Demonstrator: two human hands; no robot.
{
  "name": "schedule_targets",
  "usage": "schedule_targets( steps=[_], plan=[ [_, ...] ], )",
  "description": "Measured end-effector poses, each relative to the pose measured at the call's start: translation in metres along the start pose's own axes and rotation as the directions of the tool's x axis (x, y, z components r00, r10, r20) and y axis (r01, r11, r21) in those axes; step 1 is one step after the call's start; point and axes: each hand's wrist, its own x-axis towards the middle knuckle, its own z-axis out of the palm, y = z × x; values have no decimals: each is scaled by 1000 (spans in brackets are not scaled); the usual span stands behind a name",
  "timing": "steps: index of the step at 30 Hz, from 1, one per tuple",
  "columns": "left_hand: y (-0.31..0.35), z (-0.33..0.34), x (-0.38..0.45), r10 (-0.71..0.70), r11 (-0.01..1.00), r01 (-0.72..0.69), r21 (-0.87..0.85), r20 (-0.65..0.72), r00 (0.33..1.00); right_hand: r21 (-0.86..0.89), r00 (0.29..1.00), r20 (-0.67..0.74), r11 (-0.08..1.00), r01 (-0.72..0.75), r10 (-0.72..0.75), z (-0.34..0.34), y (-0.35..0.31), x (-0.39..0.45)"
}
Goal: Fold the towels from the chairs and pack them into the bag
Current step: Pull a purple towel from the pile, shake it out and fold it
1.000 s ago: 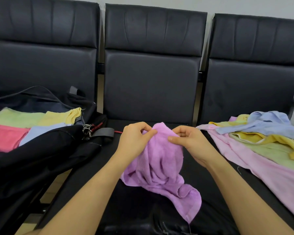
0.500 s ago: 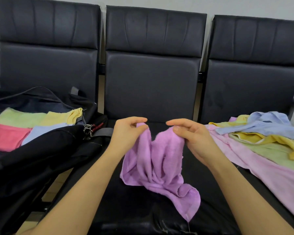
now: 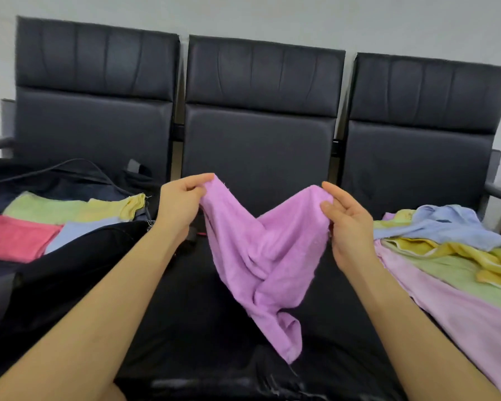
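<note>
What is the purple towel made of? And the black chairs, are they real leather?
The purple towel, pinched by the left hand and the right hand, looks like soft, fuzzy cloth, maybe microfibre or terry: it is matte and droops in loose folds. The black chairs look like leather or fake leather: smooth, with a slight shine and stitched panels. Pictures cannot tell real from fake.

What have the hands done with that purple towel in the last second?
The left hand and right hand, each pinching an upper corner of the purple towel, moved apart and up, spreading its bunched top edge. The bag and the loose towel pile stayed put.
</note>
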Motion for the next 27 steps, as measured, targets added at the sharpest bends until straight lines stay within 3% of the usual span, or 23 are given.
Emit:
schedule_targets(
  steps=[5, 8, 14, 19, 23, 27],
  plan=[
    [32, 0, 16, 73, 997, -73, -6, 10, 997, -79, 996, -82, 996, 38, -45, 16, -35, 7],
    [49, -4, 25, 114, 993, -114, -21, 9, 993, -31, 991, -103, 996, 79, -82, 23, -58, 12],
    [87, -14, 43, 163, 983, -167, 81, 57, 985, -35, 963, -194, 982, 187, -190, 28, -104, 23],
    [108, -24, 57, 168, 961, -198, 191, 164, 972, -176, 959, -119, 956, 236, -259, 20, -127, 18],
    [112, -27, 55, 215, 915, -235, 327, 97, 972, -276, 956, -80, 928, 251, -282, 12, -126, 11],
    [103, -30, 45, 253, 897, -248, 367, 35, 967, -215, 946, -166, 947, 241, -278, 5, -118, 7]
  ],
)
